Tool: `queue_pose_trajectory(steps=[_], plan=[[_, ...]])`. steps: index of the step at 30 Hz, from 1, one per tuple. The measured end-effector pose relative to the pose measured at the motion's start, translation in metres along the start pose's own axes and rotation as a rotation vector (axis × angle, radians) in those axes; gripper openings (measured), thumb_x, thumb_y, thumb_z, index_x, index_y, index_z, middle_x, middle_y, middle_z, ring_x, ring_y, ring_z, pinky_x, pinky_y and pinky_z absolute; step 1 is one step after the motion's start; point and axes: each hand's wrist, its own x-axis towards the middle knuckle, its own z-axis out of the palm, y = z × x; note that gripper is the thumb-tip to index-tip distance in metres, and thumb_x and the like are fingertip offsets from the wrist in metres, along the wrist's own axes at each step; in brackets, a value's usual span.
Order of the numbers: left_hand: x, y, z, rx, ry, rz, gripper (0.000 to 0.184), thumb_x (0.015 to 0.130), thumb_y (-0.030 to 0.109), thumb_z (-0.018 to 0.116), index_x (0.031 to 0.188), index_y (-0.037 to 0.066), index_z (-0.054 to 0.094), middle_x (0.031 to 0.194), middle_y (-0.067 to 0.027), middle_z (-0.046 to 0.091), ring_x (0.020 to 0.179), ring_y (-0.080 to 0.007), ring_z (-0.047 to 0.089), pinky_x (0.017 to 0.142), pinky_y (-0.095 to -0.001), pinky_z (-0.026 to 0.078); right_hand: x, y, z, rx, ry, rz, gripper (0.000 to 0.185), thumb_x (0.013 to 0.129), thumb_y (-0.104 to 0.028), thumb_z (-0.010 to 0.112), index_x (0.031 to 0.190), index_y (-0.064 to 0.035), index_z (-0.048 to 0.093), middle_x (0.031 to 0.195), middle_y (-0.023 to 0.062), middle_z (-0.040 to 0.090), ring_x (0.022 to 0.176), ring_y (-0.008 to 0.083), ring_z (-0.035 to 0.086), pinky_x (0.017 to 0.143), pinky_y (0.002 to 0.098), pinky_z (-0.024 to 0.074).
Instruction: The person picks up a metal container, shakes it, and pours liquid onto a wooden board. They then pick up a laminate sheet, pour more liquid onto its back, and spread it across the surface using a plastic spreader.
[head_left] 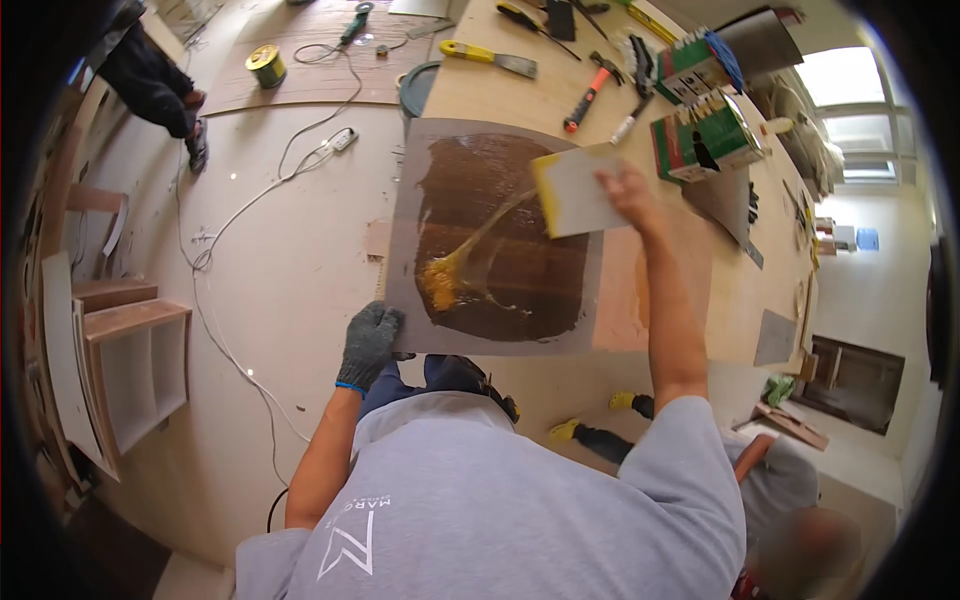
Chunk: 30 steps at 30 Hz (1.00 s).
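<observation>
My right hand [630,196], bare, grips a flat pale square spreader [578,185] by its right side. Yellow glue coats the spreader's left edge, and a strand of it stretches down to a yellow glob of glue [440,284]. Under it lies a grey sheet [402,262], its middle covered by a wet, shiny dark brown patch [500,185]. My left hand [371,346], in a dark grey work glove, is closed on the sheet's near left corner; some of its fingers are hidden.
On the workbench [490,100] lie a yellow-handled scraper [490,58], a hammer [592,92] and two green-and-white cans [708,137]. A power strip [342,140] and cables cross the floor at left. One person stands far left; another is close at lower right.
</observation>
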Motion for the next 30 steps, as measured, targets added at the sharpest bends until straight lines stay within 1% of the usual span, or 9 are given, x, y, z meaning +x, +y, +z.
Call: queue_pose_trajectory(steps=[4,11,14,18,20,22,24,26,30], plan=[[0.011,-0.022,-0.004,0.144,0.012,0.155,0.022,0.095,0.018,0.056,0.091,-0.003,0.061,0.075,-0.0139,0.062,0.06,-0.0223,0.067,0.049,-0.0356,0.059,0.062,-0.008,0.018,-0.337,0.169,-0.527,0.026,0.088,-0.005,0.059,0.112,0.0032,0.064,0.097,0.0158,0.073,0.085,0.0208,0.068,0.07,0.0327,0.0555],[0.016,-0.029,-0.003,0.052,-0.013,0.071,0.024,0.096,0.021,0.055,0.09,-0.001,0.062,0.075,-0.0164,0.063,0.059,-0.0243,0.066,0.052,-0.0374,0.056,-0.022,-0.148,0.108,-0.443,-0.571,-0.32,0.046,0.084,-0.004,0.062,0.129,-0.0022,0.059,0.102,0.0253,0.068,0.094,0.034,0.069,0.087,0.0368,0.0515],[0.031,-0.07,-0.002,0.079,-0.009,0.149,0.024,0.096,0.023,0.054,0.091,0.001,0.063,0.076,-0.0166,0.064,0.062,-0.0252,0.067,0.056,-0.0384,0.055,0.092,-0.027,0.044,-0.108,-0.272,-0.595,0.038,0.093,-0.012,0.061,0.128,0.0023,0.057,0.102,0.0181,0.072,0.092,0.0261,0.071,0.081,0.0359,0.0555],[0.013,-0.03,0.0,0.038,-0.025,-0.035,0.025,0.095,0.025,0.054,0.09,0.002,0.063,0.075,-0.0165,0.063,0.068,-0.0271,0.066,0.063,-0.0408,0.054,0.121,-0.077,0.065,-0.483,-0.27,-0.251,0.03,0.094,-0.01,0.059,0.123,-0.0022,0.062,0.106,0.0115,0.072,0.086,0.0228,0.07,0.075,0.0359,0.0559],[0.024,-0.066,-0.001,0.162,-0.003,0.25,0.026,0.095,0.025,0.055,0.089,0.002,0.062,0.074,-0.0165,0.062,0.068,-0.0276,0.065,0.063,-0.0414,0.054,0.105,-0.093,0.127,-0.053,-0.546,0.027,0.032,0.093,-0.015,0.061,0.123,-0.0032,0.062,0.101,0.0131,0.072,0.086,0.0225,0.068,0.077,0.0402,0.0542],[0.03,-0.069,-0.001,0.214,0.002,0.278,0.027,0.095,0.025,0.055,0.088,0.001,0.061,0.073,-0.0166,0.061,0.068,-0.028,0.065,0.063,-0.0416,0.054,0.021,-0.146,0.152,-0.391,-0.602,-0.412,0.035,0.089,-0.01,0.059,0.123,-0.0055,0.064,0.095,0.0167,0.073,0.086,0.0305,0.069,0.073,0.037,0.0535],[0.025,-0.047,0.0,0.191,0.001,0.033,0.028,0.095,0.026,0.055,0.086,0.0,0.06,0.073,-0.0168,0.06,0.067,-0.0283,0.064,0.061,-0.0413,0.054,-0.019,-0.163,0.128,-0.556,-0.526,-0.592,0.045,0.084,-0.003,0.056,0.129,-0.0006,0.058,0.096,0.0114,0.073,0.086,0.0225,0.069,0.07,0.0321,0.0524],[0.022,-0.041,0.001,0.078,-0.025,0.008,0.028,0.095,0.026,0.056,0.086,0.0,0.06,0.072,-0.0166,0.06,0.066,-0.0283,0.064,0.06,-0.0413,0.054,-0.001,-0.094,0.066,0.074,-0.416,-0.17,0.04,0.09,-0.003,0.051,0.131,-0.0022,0.055,0.103,0.0121,0.071,0.083,0.016,0.066,0.067,0.0309,0.0532],[0.033,-0.065,0.0,0.049,-0.022,0.089,0.029,0.096,0.027,0.056,0.086,0.0,0.06,0.073,-0.0162,0.061,0.065,-0.0286,0.063,0.059,-0.0416,0.055,0.028,0.029,-0.058,0.239,-0.088,-0.091,0.037,0.097,-0.012,0.058,0.134,-0.006,0.053,0.119,0.0183,0.067,0.102,0.0256,0.069,0.086,0.0327,0.0583]])
